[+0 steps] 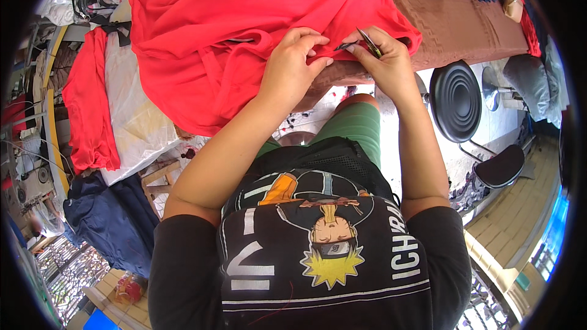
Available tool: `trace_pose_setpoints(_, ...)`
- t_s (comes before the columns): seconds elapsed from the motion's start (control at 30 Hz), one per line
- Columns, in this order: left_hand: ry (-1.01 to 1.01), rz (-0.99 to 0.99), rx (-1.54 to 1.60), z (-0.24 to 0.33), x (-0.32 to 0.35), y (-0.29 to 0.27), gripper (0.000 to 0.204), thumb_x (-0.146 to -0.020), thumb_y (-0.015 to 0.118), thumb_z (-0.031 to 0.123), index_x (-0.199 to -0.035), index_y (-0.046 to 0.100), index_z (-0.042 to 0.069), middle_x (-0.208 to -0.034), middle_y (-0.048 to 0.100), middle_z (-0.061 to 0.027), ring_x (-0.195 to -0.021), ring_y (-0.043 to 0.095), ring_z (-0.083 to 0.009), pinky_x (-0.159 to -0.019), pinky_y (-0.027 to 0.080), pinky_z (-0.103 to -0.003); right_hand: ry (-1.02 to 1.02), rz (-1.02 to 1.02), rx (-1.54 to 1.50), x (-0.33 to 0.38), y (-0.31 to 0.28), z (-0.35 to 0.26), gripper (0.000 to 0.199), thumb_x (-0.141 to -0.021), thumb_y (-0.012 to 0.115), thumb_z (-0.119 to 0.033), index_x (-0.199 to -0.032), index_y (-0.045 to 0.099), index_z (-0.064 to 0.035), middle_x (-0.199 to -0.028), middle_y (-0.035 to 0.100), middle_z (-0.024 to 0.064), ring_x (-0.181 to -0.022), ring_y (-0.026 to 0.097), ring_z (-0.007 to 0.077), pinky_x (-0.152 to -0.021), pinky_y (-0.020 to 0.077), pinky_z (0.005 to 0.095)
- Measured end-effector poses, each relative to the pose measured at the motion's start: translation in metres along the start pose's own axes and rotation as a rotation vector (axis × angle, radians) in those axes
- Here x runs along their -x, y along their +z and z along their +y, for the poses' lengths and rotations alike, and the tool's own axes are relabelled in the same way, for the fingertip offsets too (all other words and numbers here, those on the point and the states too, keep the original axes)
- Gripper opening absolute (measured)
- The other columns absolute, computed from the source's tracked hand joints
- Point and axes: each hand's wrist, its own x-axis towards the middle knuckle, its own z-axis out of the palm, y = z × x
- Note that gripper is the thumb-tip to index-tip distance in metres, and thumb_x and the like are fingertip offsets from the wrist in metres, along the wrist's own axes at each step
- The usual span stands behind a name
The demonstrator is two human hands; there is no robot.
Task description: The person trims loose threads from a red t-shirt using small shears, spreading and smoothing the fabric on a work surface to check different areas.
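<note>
Slim blade close to loose red cloth

Both hands meet at the cloth's near edge. The right hand [388, 60] is closed around a slim pointed tool [370, 44], probably thread snips, its tip angled up and away from the wearer. Just left of it, by the right thumb, is a small dark strip [346, 46]; what it belongs to is unclear. The left hand [292, 64] curls in beside the strip, thumb and forefinger at the red cloth [263, 0]; whether they pinch it, I cannot tell.

That cloth spreads left of and beyond the grip in loose folds, over a table with a brown cover [455, 24] that shows to the right. Farther right stands a black round stool [455, 101].

The likely risks: a stray fold under the tip could be nicked, the left fingertips could be pricked if the tool turns, and the overhanging cloth's weight could drag its edge away.
</note>
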Motion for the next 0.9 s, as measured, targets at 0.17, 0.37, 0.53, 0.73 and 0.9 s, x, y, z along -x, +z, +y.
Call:
trace_pose_setpoints(0.17,0.002,0.022,0.100,-0.004,0.001,0.004,0.021,-0.078,0.076,0.011,-0.097,0.071,0.004,-0.100,0.067,-0.0059,-0.082,0.065,-0.0149,-0.073,0.052,-0.027,-0.013,-0.025,0.030,0.002,-0.005,-0.001,0.015,-0.081,0.066,0.000,-0.095,0.068,-0.0035,-0.090,0.068,0.0046,-0.084,0.064,0.0118,-0.078,0.0488,0.0256)
trace_pose_setpoints(0.37,-0.056,0.008,0.088,-0.002,-0.002,-0.001,0.017,-0.083,0.071,0.013,-0.096,0.070,0.003,-0.084,0.070,-0.0057,-0.076,0.066,-0.0128,-0.071,0.051,-0.026,-0.014,-0.022,0.068,0.001,-0.006,0.000,0.014,-0.082,0.067,-0.003,-0.095,0.068,-0.0039,-0.089,0.069,0.0064,-0.082,0.065,0.0133,-0.077,0.0497,0.0267)
trace_pose_setpoints(0.53,-0.103,-0.122,-0.125,0.006,-0.011,-0.013,0.019,-0.088,0.066,0.019,-0.098,0.069,0.003,-0.083,0.072,-0.0058,-0.073,0.066,-0.0126,-0.070,0.051,-0.026,-0.028,-0.086,0.224,-0.003,-0.008,0.007,0.017,-0.079,0.071,-0.006,-0.095,0.068,-0.0038,-0.085,0.069,0.0089,-0.076,0.066,0.0197,-0.072,0.0507,0.0294)
trace_pose_setpoints(0.73,-0.148,-0.180,-0.005,-0.002,-0.019,-0.018,0.020,-0.089,0.065,0.019,-0.101,0.069,0.003,-0.088,0.072,-0.0064,-0.079,0.066,-0.0120,-0.075,0.051,-0.027,-0.190,-0.305,0.437,-0.015,-0.020,-0.019,0.025,-0.079,0.072,-0.025,-0.092,0.068,-0.0034,-0.076,0.065,0.0135,-0.070,0.064,0.0289,-0.064,0.0496,0.0362)
trace_pose_setpoints(0.9,-0.228,-0.268,0.066,-0.001,-0.023,-0.022,0.022,-0.090,0.064,0.018,-0.103,0.069,0.001,-0.092,0.072,-0.0059,-0.085,0.064,-0.0100,-0.079,0.050,-0.026,-0.171,-0.437,0.610,-0.026,-0.022,-0.024,0.032,-0.081,0.069,-0.034,-0.091,0.068,-0.0039,-0.073,0.065,0.0142,-0.070,0.063,0.0325,-0.064,0.0491,0.0392)
